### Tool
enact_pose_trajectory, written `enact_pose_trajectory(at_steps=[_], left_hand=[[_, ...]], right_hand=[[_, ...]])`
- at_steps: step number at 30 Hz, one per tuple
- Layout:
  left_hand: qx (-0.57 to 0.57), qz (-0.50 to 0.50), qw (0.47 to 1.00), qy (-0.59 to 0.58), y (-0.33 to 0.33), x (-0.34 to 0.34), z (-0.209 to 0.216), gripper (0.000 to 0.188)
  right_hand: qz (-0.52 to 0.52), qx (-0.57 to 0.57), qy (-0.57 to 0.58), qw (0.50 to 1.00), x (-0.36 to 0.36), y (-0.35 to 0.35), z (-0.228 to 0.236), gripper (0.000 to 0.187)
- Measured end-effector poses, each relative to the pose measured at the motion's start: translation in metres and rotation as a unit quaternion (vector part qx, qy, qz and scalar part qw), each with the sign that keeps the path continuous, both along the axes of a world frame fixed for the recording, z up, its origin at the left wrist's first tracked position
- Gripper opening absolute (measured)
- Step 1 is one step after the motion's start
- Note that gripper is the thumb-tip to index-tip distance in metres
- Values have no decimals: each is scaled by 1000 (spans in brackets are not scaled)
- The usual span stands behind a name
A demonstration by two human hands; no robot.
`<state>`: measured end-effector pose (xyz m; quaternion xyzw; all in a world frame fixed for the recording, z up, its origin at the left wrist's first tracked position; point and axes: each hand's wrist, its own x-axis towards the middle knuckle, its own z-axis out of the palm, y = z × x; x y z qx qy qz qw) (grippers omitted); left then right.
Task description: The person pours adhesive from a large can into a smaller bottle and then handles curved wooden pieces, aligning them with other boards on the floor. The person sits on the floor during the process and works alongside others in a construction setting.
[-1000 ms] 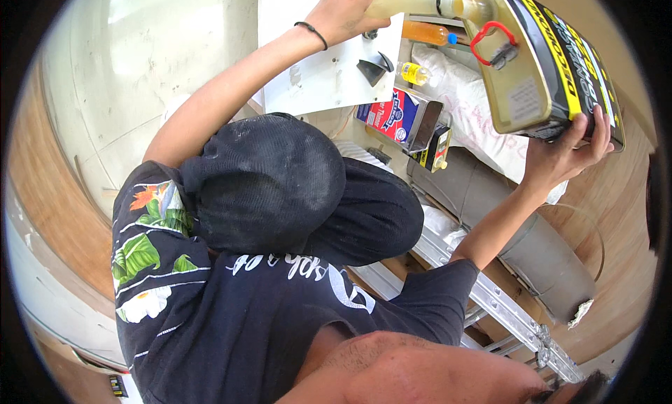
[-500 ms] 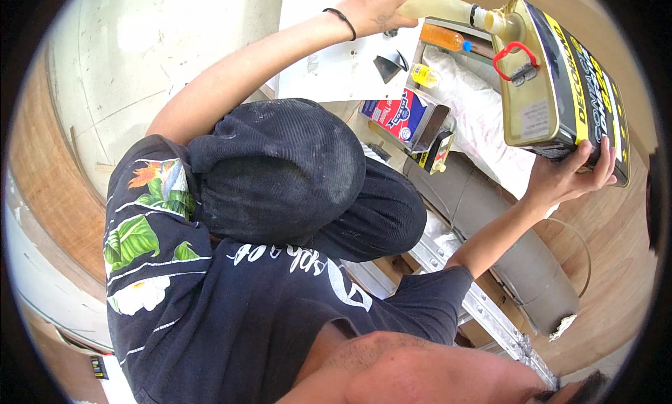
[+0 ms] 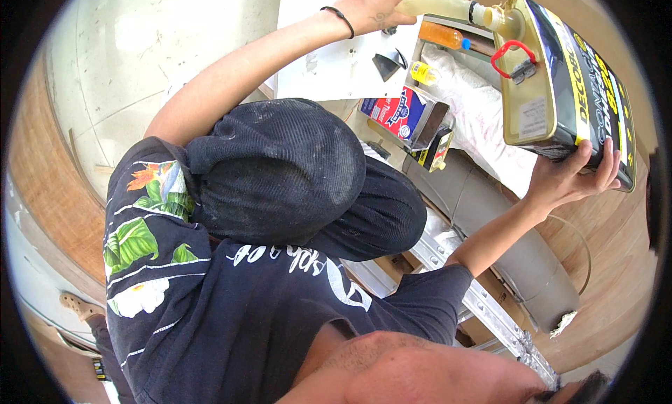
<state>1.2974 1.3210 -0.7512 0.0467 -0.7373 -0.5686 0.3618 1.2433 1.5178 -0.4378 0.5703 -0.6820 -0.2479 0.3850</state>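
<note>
My left hand (image 3: 374,9), with a black band at its wrist, is closed around a pale yellowish translucent bottle (image 3: 442,4) lying nearly sideways at the top. The bottle's neck meets the spout of a large rectangular metal can (image 3: 528,100) with a black and yellow label. This can is tipped so its top face turns toward the bottle; a red handle (image 3: 514,48) stands out from that face. Under the can's lower edge, my right hand (image 3: 570,176) grips and supports it, fingers spread over the label side. Whether liquid is flowing is hard to tell.
Below the bottle are a white board (image 3: 315,65), a bottle of orange liquid (image 3: 441,34), a small yellow bottle (image 3: 423,73) and a red and blue tin (image 3: 400,114). A grey roll (image 3: 507,243) and a metal ladder (image 3: 490,316) lie to the right. Another person's clog (image 3: 80,306) shows lower left.
The can has shifted very slightly right and down in my right hand's grip. Another person's foot and leg have come into view at the lower left. Both hands keep their hold.
</note>
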Motion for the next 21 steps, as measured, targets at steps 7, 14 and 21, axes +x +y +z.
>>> enact_pose_trajectory(at_steps=[7,14,21], left_hand=[[2,0,1000,-2,-1,0,1,53],[8,10,1000,-4,0,0,-1,54],[-1,12,1000,-6,1,-2,-3,54]], right_hand=[[13,-12,19,1000,-3,2,3,69],[-16,7,14,1000,-1,2,1,68],[-3,-1,17,1000,0,2,0,73]])
